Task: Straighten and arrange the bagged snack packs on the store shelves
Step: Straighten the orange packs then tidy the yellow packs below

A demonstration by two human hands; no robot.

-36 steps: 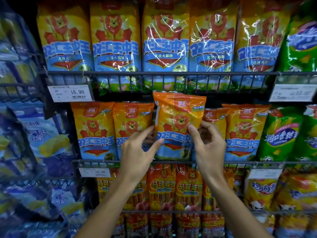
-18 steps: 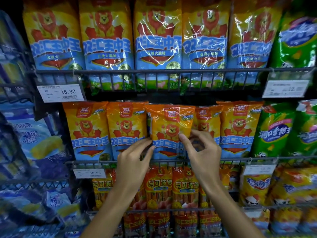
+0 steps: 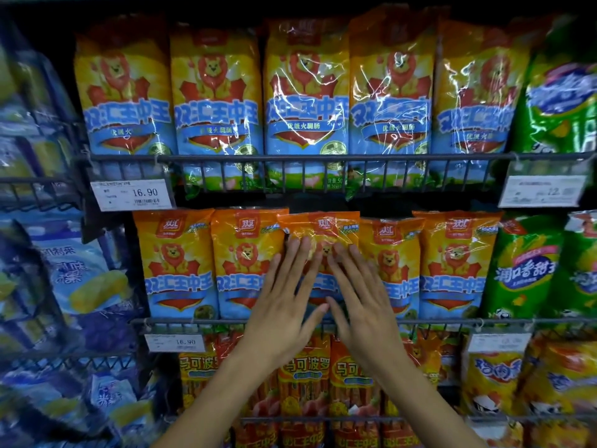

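Left hand: the bare left hand is flat, fingers straight and slightly spread, pressing on the front of the pack. Not gripping anything.

Right hand: the bare right hand is doing the same, fingers straight and laid on the pack's right half. Thumbs nearly meet low down.

Pack being fixed: glossy orange plastic snack pack with a lion print, middle slot of the middle row, upright but poking forward a bit, its top edge overlapping the neighbours.

How it'll handle, my guess: light and soft, crinkly film, probably slippery with that shine. Flat palms for pushing it back look right; for lifting I'd pinch the side seams or the sealed top strip.

Rail: the grey wire shelf rail runs just under the row and holds the pack bottoms in.

Neighbours: matching orange lion packs stand on either side, touching it.

Price tag: white tag reading 16.90 clipped up left.

Further up: bigger yellow-and-blue lion bags fill the top shelf.
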